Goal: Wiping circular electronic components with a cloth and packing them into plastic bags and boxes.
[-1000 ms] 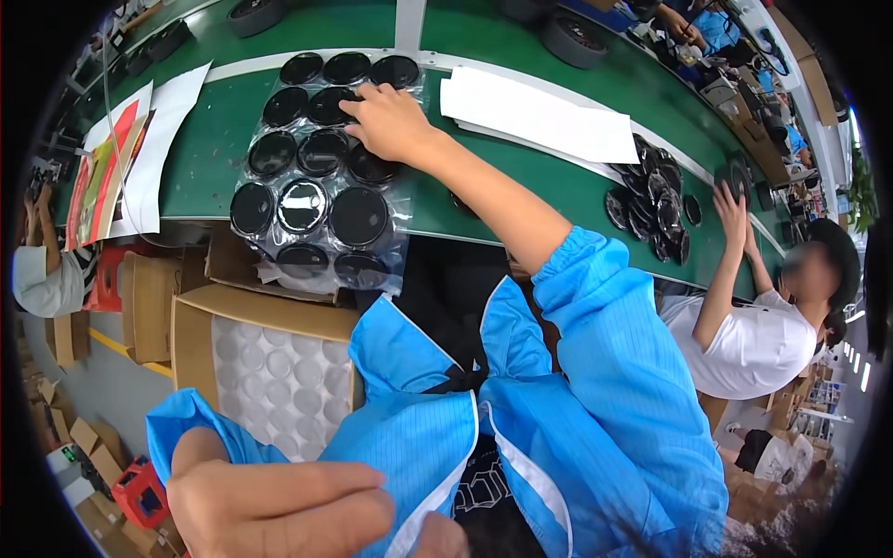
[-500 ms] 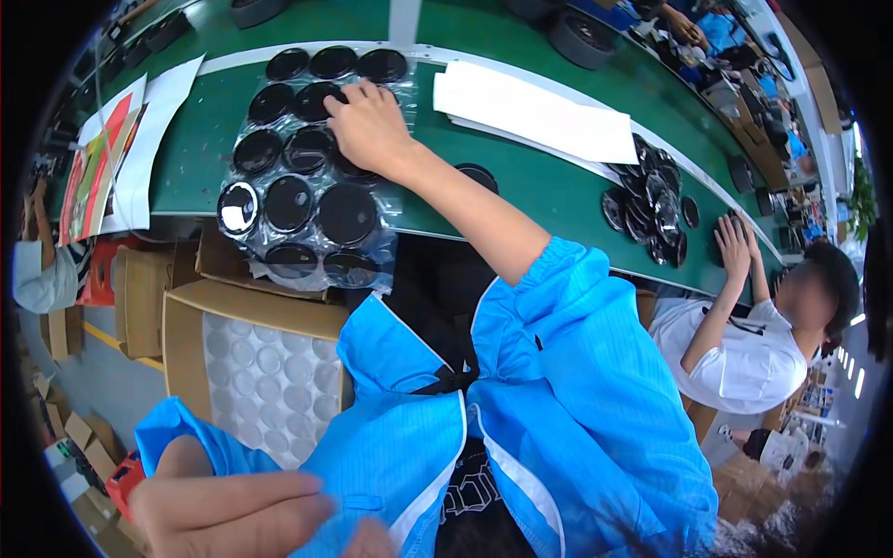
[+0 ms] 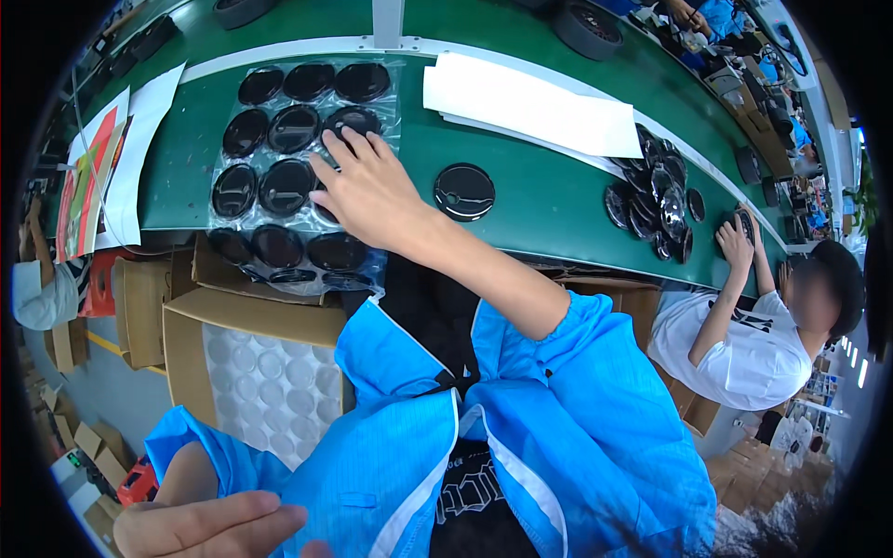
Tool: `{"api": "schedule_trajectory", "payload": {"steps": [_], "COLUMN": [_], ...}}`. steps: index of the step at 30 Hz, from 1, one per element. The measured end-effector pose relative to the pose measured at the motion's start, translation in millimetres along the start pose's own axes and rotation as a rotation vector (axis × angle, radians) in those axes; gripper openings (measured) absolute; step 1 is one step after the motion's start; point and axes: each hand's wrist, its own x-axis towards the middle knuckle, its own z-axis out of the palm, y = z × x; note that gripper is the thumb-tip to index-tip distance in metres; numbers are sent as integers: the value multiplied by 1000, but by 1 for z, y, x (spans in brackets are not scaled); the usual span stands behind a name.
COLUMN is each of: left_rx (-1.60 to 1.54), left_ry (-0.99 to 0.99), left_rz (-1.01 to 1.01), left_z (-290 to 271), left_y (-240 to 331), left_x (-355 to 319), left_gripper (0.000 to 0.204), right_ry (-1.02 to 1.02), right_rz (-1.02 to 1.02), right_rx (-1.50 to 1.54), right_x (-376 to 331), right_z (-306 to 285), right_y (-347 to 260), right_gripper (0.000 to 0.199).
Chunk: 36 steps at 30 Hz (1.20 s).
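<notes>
My left hand point(image 3: 200, 525) lies open and empty, fingers flat, at my blue smock below the cardboard box point(image 3: 251, 372) of clear blister trays. Beyond that box, my right hand point(image 3: 372, 191) rests spread wide, palm down, on the clear plastic tray point(image 3: 298, 167) of glossy black round discs. The tray's long axis runs away from me across the green belt point(image 3: 549, 200), its near end overhanging the belt edge. Right of the tray lies one loose black disc point(image 3: 463, 191); farther right, white paper sheets point(image 3: 530, 107).
</notes>
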Motion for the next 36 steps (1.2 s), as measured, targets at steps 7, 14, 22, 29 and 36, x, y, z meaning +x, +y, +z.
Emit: {"api": "schedule_trajectory", "payload": {"steps": [7, 14, 22, 29, 36], "left_rx": [-149, 218, -401, -1529, -1730], "left_ry": [58, -586, 708, 803, 714], "left_rz": [-28, 80, -541, -896, -641], "left_z": [23, -63, 138, 302, 303], "left_y": [0, -2, -199, -289, -314], "left_x": [7, -18, -59, -83, -92], "left_gripper": [16, 35, 57, 74, 49], "right_ry": [15, 38, 121, 101, 1], "right_rz": [-10, 15, 87, 97, 41], "right_rx": [-9, 14, -73, -87, 21], "right_x": [3, 13, 32, 34, 40], "right_z": [0, 15, 19, 17, 16], "right_y": [7, 8, 36, 33, 7], "right_gripper": [44, 38, 35, 36, 39]}}
